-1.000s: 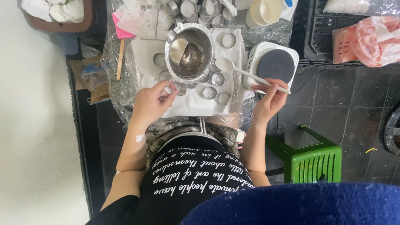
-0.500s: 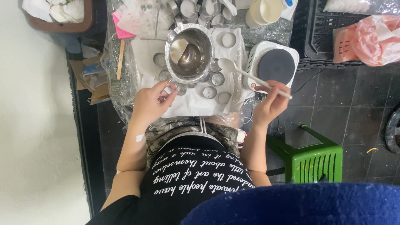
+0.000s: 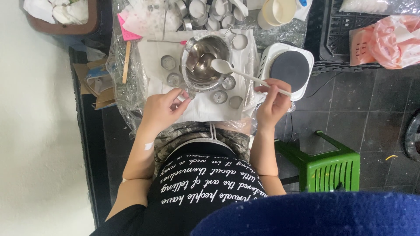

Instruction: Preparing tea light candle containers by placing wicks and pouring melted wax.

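Two hands busy: right hand [image 3: 272, 105] pinches white spoon [image 3: 245, 75], bowl over metal pot [image 3: 205, 61]; left hand [image 3: 162, 109] grips small tin [image 3: 189, 93] by pot. Approx 4 tins [image 3: 220, 96] on cloth look unfilled, can't confirm.

On the white cloth sit 1 shiny round metal pot [image 3: 205, 61] and 1 long white plastic spoon [image 3: 245, 75]. Around the pot lie at least 5 small round metal cups [image 3: 168, 62] (more crowd the far edge, too packed to count). There is 1 white hotplate with a dark round top [image 3: 288, 70], 1 green plastic stool [image 3: 326, 164], 1 flat wooden stick [image 3: 126, 61] and 2 hands, left hand [image 3: 162, 109] and right hand [image 3: 272, 105].
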